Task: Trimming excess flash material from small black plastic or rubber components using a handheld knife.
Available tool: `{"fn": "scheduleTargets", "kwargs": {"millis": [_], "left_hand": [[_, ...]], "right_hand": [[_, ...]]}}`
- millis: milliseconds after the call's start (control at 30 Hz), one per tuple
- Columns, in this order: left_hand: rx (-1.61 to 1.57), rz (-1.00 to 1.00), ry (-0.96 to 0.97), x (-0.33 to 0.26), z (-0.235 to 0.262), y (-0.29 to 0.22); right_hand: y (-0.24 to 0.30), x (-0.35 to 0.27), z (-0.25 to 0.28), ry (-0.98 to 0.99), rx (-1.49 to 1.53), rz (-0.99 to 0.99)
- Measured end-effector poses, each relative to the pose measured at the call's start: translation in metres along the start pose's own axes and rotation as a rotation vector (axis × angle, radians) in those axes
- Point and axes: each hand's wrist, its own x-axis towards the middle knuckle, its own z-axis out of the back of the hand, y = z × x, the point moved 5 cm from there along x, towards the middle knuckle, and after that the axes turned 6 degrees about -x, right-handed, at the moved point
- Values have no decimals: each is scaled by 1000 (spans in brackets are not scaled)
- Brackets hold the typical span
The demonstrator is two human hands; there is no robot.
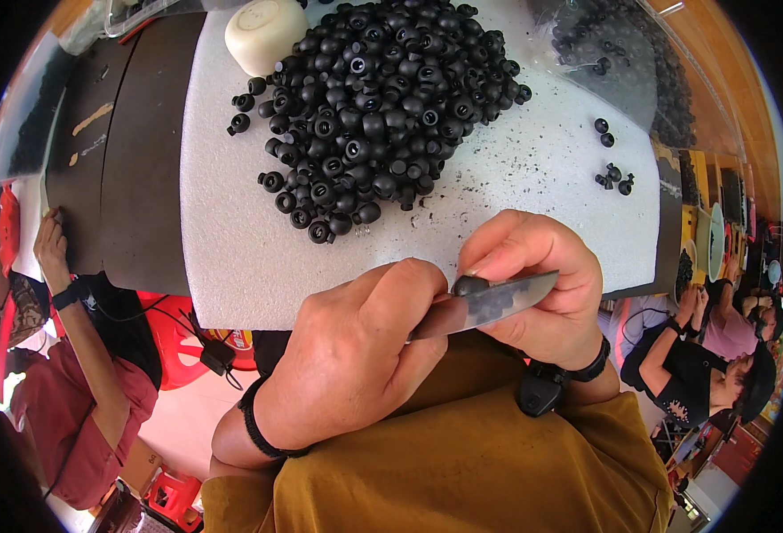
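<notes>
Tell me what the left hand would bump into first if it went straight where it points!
Probably the small, round, black plastic-looking piece in the right hand, just ahead of the left hand. The shiny metal knife blade overlaps it here, so depth is unclear.

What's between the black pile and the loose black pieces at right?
Only dark specks on the white foam sheet, as the head view shows.

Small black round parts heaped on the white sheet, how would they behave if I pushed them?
The black parts would probably roll, given their rounded bodies, though the short stubs on some may make them wobble. They are likely light, since several show hollow openings. Heaped loosely, they might spread, as no rim shows along the near edge of the white sheet.
</notes>
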Motion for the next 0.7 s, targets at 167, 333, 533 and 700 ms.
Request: {"fn": "scheduleTargets", "kwargs": {"millis": [167, 333, 533, 700], "left_hand": [[14, 6, -8, 1, -1, 1], [13, 22, -48, 2, -3, 0], [-10, 168, -60, 6, -3, 12], [-216, 160, 65, 5, -10, 10]], "right_hand": [[0, 0, 0, -3, 16, 7], [-2, -3, -3, -35, 80, -6], [16, -3, -10, 185, 31, 104], [19, -3, -2, 5, 145, -36]]}}
